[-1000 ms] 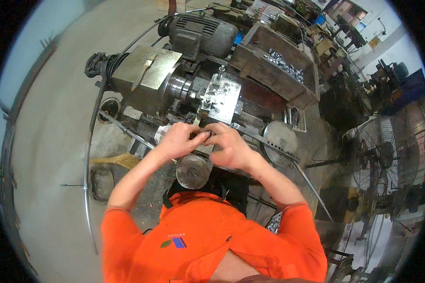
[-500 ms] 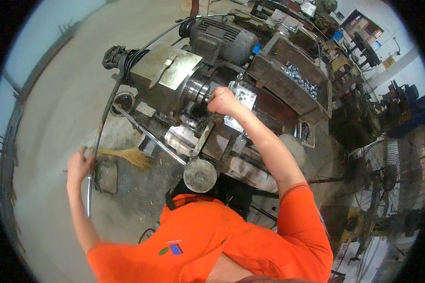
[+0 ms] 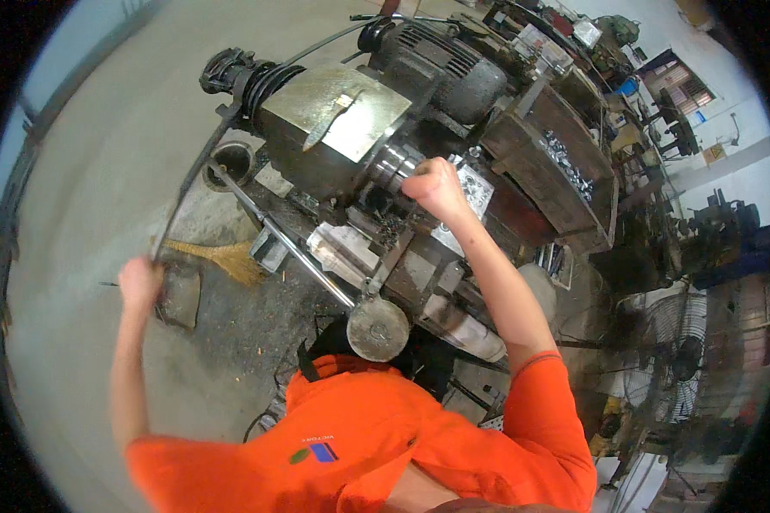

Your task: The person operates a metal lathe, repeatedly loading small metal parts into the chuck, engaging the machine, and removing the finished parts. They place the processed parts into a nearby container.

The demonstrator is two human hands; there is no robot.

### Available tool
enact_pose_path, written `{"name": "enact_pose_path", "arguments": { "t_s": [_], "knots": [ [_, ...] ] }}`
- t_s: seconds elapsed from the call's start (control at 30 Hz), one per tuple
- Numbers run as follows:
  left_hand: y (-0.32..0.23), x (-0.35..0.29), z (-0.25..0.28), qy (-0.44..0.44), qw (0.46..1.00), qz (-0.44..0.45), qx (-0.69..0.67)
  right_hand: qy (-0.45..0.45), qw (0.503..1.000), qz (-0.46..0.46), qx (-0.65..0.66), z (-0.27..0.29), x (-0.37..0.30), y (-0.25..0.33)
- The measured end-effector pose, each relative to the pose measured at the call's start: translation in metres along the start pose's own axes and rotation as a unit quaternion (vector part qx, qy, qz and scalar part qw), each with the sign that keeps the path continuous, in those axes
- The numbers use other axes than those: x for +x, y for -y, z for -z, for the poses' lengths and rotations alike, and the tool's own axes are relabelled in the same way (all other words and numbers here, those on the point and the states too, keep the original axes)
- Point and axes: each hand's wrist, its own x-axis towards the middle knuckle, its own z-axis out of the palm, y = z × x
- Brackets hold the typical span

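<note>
At the left, my left hand is closed round the lower end of a long metal lever. The lever runs up to the back of a small lathe-like machine. My right hand is a fist at the front of the shiny round spindle chuck. Whatever its fingers hold is hidden behind the knuckles. Beside that hand lies a metal tool-slide block. On the machine's flat-topped headstock housing rests a flat, pale tool.
A wooden-sided tray of small metal parts stands right of an electric motor. A round grey handwheel juts toward me. A straw broom lies on the floor, and a caged fan stands at the right.
My left hand has gone from loose fingers beside the lever to a closed grip on it. My right fist stays at the chuck. The whole view has shifted slightly.
</note>
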Motion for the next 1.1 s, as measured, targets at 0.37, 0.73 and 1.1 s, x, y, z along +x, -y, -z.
{"name": "enact_pose_path", "arguments": {
  "t_s": [0.37, 0.73, 1.1],
  "knots": [
    [0.109, 0.122, -0.024, -0.107, 0.985, -0.059, 0.122, 0.007, 0.989, -0.139, 0.039, 0.000, 0.004, 0.006],
    [-0.109, 0.073, -0.134, 0.065, 0.926, -0.049, -0.370, -0.125, 0.978, -0.168, 0.013, 0.093, -0.148, -0.016],
    [-0.160, 0.083, -0.157, 0.131, 0.946, -0.282, 0.095, -0.127, 0.872, -0.458, -0.115, 0.156, -0.365, -0.077]
  ]
}}
